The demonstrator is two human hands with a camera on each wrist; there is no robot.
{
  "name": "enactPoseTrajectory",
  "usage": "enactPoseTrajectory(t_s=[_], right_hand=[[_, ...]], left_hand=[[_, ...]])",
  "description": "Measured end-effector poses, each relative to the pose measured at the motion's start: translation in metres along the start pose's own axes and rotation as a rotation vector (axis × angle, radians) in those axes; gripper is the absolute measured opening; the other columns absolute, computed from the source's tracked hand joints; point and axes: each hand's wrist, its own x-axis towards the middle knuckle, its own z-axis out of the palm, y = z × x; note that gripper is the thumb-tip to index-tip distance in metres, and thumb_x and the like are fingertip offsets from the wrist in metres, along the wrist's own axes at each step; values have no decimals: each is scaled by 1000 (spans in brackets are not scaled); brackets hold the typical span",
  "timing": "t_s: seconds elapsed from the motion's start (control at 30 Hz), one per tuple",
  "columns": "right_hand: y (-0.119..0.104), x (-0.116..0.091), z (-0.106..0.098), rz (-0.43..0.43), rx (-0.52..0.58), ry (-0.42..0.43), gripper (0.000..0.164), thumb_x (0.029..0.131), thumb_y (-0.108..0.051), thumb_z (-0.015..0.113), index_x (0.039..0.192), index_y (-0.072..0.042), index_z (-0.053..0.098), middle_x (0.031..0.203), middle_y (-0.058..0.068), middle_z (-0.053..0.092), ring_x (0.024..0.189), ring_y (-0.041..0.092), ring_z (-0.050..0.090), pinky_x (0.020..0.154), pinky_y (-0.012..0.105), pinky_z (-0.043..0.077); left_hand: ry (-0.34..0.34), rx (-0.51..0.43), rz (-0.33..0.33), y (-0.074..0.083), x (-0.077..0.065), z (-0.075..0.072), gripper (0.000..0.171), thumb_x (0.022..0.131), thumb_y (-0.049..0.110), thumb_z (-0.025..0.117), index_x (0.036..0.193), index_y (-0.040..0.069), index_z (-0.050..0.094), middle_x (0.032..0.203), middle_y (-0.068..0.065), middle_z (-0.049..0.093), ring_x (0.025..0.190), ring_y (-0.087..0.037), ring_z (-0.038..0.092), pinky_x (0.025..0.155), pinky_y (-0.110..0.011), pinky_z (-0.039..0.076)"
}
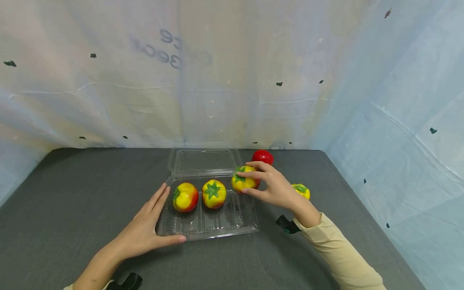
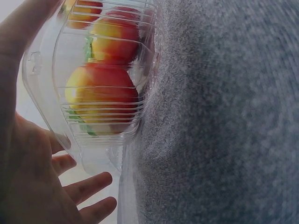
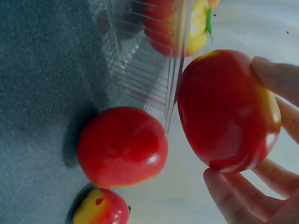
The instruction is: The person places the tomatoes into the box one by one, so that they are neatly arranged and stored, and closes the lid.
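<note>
A clear plastic clamshell container (image 1: 227, 231) lies with its lid folded back. Inside it sit two yellow-and-red toy fruits with green star-shaped tops, one at the left (image 1: 186, 198) and one near the middle (image 1: 214, 194). My left hand (image 1: 143, 229) spans the container's near left corner, fingers straight along the left side and thumb at the front edge. Between thumb and fingers, my right hand (image 1: 277, 189) holds a third such fruit (image 1: 239, 182) over the container's right end. Its red underside (image 3: 229, 112) shows in the right wrist view, beside the rim.
Behind my right hand is a red fruit (image 1: 262, 156) on the dark grey table (image 1: 90, 189). A yellow fruit with a green top (image 1: 302, 191) lies partly hidden by my right wrist. The open lid (image 1: 204, 160) reaches toward the pale sheet wall (image 1: 217, 100).
</note>
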Motion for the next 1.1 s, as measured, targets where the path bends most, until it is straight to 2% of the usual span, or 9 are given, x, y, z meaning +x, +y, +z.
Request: enactPoseTrajectory(t_s=[0.33,0.77,1.1], right_hand=[[-8,6,7,-43,-123,-34,40,84,-33,74,122,-24,68,135,9,53,118,25,50,83,38,49],[-12,12,15,-95,-201,-53,37,84,-36,73,120,-25,69,130,10,55,112,25,52,85,38,49],[-19,18,19,-105,-270,-115,35,84,-33,73,119,-26,70,128,9,55,112,25,51,93,38,46]], left_hand=[[7,-2,9,-1,0,1,125,66,70,72,156,21,1,162,-6,-2,138,-51,22,92,-78,26],[6,-15,7,-1,0,0,125,66,70,72,156,21,1,162,-7,-1,138,-51,21,93,-78,25],[2,-12,2,0,0,2,125,66,71,72,156,22,-1,162,-5,-3,138,-52,21,91,-78,26]])
